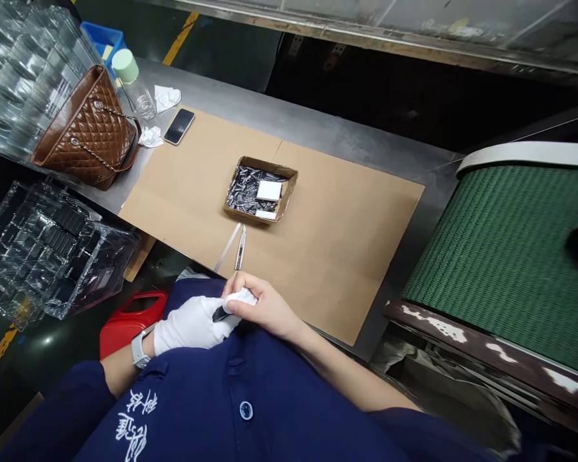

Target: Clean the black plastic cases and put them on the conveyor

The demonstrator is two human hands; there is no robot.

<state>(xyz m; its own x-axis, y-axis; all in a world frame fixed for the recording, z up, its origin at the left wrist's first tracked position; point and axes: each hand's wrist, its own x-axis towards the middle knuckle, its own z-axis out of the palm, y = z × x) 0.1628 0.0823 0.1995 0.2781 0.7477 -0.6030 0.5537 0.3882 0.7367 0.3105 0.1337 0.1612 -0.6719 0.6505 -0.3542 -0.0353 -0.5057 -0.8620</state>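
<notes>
Close to my body, my left hand (192, 324) wears a white glove and is closed around a small black part (220, 314), mostly hidden by the fingers. My bare right hand (262, 308) pinches a piece of white cloth (242, 298) against that part, so the two hands meet. Just beyond them a utility knife (241, 247) lies on the cardboard, with a thin pale strip (227, 248) beside it. Farther off stands a small cardboard box (289, 197) full of small dark metal-looking pieces (245, 190), with a white block (269, 190) on top.
Flat cardboard (337, 237) covers much of the metal table (318, 122). A phone (179, 126), crumpled tissues (166, 98), a bottle (137, 90) and a brown quilted bag (91, 131) sit at the left. A green conveyor belt (505, 256) runs on the right; a red stool (130, 324) stands below.
</notes>
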